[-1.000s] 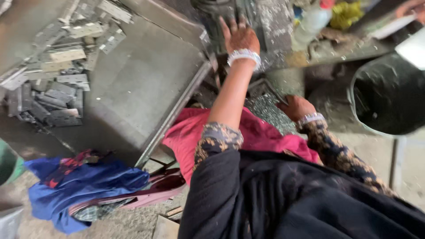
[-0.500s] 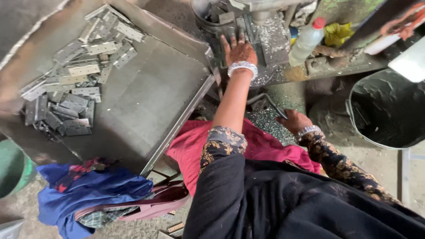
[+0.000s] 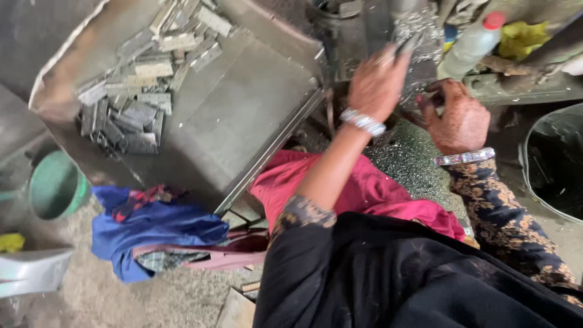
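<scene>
A: Reaching — left hand (image 3: 378,85) at the grey machine (image 3: 364,30), fingers around a small metal piece (image 3: 405,45)?
B: Blurred; cannot tell. Right hand (image 3: 456,118) loosely spread, empty, just beside it above metal shavings (image 3: 408,159).

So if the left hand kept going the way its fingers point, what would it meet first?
The left hand points up and away from the body, toward the grey metal machine. That machine body looks like the first thing in line, though blur and depth leave it unclear whether the fingertips already touch it.
</scene>
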`<state>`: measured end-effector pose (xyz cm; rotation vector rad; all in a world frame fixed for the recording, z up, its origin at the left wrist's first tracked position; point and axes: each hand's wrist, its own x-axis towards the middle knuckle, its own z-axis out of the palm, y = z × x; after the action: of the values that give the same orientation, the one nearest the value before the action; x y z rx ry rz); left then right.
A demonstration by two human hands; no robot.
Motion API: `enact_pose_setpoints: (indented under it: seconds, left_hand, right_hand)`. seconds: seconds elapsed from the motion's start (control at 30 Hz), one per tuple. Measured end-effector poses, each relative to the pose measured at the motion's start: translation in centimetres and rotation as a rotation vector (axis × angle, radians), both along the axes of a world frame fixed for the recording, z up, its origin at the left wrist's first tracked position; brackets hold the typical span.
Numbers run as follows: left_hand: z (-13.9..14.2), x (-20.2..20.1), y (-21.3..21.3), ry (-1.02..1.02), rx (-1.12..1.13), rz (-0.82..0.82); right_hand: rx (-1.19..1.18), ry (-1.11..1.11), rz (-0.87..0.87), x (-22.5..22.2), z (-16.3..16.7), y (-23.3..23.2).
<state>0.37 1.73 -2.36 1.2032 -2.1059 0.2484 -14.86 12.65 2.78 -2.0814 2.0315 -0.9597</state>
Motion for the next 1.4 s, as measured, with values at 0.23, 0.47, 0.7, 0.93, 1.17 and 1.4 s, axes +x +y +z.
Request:
enact_pose_setpoints:
  seconds: [0.23, 0.47, 0.7, 0.93, 1.17, 1.4]
  left_hand:
    - [-0.8, -1.8, -1.6, -0.021, 0.383, 0.238]
    - [-2.7, 0.5, 0.8, -0.192, 0.336, 0.17]
    - [1.4, -1.7, -1.9, -0.461, 0.609, 0.32]
    - [-0.4, -0.8, -1.3, -0.408, 0.431, 0.282]
    - [-1.2, -1.2, -3.6, -0.37, 0.519, 0.262]
    - [-0.3, -0.7, -3.3, -0.384, 0.555, 0.241]
  right_hand:
    - [0.23, 0.215, -0.167, -0.4, -1.7, -0.4]
    - [0.336, 0.221, -0.014, -0.9, -1.7, -1.2]
    - [0.483, 0.252, -0.024, -3.1, -7.4, -1.1]
    - [0.509, 0.088, -0.048, -2.7, -16.7, 3.8]
    - [0.685, 0.241, -0.045, -3.8, -14.5, 1.5]
    - [0.548, 0.046, 0.017, -2.9, -16.6, 2.8]
